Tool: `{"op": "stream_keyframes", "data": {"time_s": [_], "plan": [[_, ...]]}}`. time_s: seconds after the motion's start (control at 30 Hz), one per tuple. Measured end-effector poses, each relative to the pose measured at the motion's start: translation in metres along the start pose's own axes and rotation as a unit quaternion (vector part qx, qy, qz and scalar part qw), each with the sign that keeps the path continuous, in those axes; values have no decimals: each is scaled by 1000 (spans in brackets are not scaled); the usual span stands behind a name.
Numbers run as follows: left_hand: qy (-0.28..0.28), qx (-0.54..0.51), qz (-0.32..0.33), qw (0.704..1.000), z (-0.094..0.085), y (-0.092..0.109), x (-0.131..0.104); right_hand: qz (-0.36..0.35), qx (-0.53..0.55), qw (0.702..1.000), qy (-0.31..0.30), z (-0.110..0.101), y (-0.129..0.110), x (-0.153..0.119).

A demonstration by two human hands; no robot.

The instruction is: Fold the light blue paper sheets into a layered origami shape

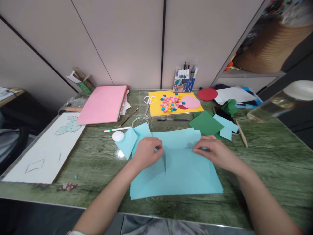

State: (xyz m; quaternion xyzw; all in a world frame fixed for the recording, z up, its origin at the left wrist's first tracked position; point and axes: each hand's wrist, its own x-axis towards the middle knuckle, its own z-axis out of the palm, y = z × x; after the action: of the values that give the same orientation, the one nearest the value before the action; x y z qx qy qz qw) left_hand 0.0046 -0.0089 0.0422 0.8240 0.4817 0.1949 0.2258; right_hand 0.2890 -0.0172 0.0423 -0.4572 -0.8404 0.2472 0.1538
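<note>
Several light blue paper sheets point(186, 176) lie in a pile at the front middle of the table. My left hand point(149, 151) is over the pile's left part, thumb and fingers closed in a pinch on the light blue paper. On the right, my right hand point(212, 150) pinches the paper near its right side. Between my hands a sheet edge shows, slightly raised from those below. Folded light blue pieces point(128, 143) and a white egg-shaped object point(118, 136) are left of the pile. Green paper point(205, 123) lies beyond my right hand.
A pink folder point(102, 104) and a cactus drawing point(46, 147) lie left. White-handled scissors point(149, 100), a yellow sheet point(154, 109) with small colored balls, and a pen point(172, 119) are farther back. A marker box point(183, 81) stands behind; a clear bottle point(276, 102) stands right.
</note>
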Motion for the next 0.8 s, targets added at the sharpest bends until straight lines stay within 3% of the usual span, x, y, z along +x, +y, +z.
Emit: {"op": "stream_keyframes", "data": {"time_s": [0.17,0.43,0.8], "plan": [[35,-36,-28,998,5,3,-1,14,7,1000,-16,4,-4,2],[-38,-78,-19,996,33,17,-8,-1,11,999,-46,26,-18,7],[-46,-83,-34,995,39,24,-11,-7,14,999,-40,33,-27,8]]}}
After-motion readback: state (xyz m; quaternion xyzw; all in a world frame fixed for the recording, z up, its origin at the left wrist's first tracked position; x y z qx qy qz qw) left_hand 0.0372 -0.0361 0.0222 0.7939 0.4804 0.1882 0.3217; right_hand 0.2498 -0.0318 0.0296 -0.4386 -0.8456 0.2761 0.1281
